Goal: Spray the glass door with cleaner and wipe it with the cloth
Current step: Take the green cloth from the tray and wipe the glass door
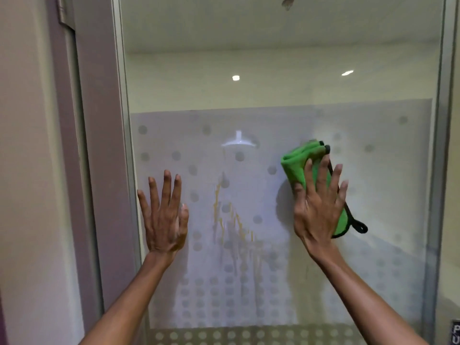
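Note:
The glass door (pixel 273 83) fills the view, with a frosted dotted band across its lower half. Yellowish streaks (pixel 231 227) run down the glass in the middle. My right hand (pixel 318 207) presses a folded green cloth (pixel 296 165) with black trim flat against the glass, right of the streaks. My left hand (pixel 163 215) lies flat on the glass near the door's left edge, fingers spread, holding nothing. No spray bottle is in view.
A grey metal frame (pixel 127 145) borders the glass on the left, with a mauve door jamb (pixel 99 145) and a pale wall beside it. Another metal upright (pixel 440 145) runs down the right side. A white hook (pixel 238 141) sits behind the glass.

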`<state>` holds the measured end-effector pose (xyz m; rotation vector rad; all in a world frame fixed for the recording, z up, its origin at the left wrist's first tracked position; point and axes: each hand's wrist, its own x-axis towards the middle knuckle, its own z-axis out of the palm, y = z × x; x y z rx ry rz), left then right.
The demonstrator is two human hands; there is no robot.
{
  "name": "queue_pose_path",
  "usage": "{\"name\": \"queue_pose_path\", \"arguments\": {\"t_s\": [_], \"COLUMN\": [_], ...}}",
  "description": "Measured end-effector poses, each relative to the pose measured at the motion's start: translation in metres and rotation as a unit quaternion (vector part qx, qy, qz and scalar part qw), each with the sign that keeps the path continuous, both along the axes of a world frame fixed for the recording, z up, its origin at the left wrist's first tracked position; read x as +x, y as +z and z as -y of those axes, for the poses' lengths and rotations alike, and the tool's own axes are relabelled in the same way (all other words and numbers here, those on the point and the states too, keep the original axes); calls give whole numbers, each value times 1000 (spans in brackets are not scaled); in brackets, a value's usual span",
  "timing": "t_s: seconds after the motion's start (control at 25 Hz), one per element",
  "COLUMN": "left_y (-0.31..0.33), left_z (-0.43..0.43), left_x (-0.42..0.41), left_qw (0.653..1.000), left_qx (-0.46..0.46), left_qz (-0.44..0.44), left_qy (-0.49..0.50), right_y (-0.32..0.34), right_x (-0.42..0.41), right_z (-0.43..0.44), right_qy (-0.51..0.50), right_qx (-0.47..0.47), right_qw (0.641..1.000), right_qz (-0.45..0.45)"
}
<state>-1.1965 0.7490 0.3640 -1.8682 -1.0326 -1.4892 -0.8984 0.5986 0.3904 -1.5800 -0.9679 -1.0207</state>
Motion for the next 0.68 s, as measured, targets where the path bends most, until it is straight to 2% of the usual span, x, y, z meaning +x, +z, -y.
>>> {"name": "queue_pose_path", "arguments": {"t_s": [0.08, 0.16, 0.32, 0.48, 0.56, 0.68], "left_y": [2, 2, 3, 1, 1, 2], "left_z": [-2, -4, -3, -3, -2, -1], "left_x": [0, -1, -3, -6, -3, -1], "left_qw": [1000, 1000, 1000, 1000, 1000, 1000], "left_qx": [7, 8, 3, 1, 3, 9], "left_qz": [2, 0, -9, -3, -4, -2], "left_qy": [4, 2, 1, -10, -22, -22], "right_y": [41, 47, -37, -130, -127, -53], "right_x": [-30, -73, -129, -88, -51, -15], "right_z": [-15, -35, -60, -33, -14, -5], "right_qy": [30, 47, 72, 37, -1, -26], "right_qx": [22, 0, -85, -133, -114, -37], "right_qw": [999, 993, 964, 944, 951, 987], "right_qz": [24, 107, 242, 299, 289, 157]}}
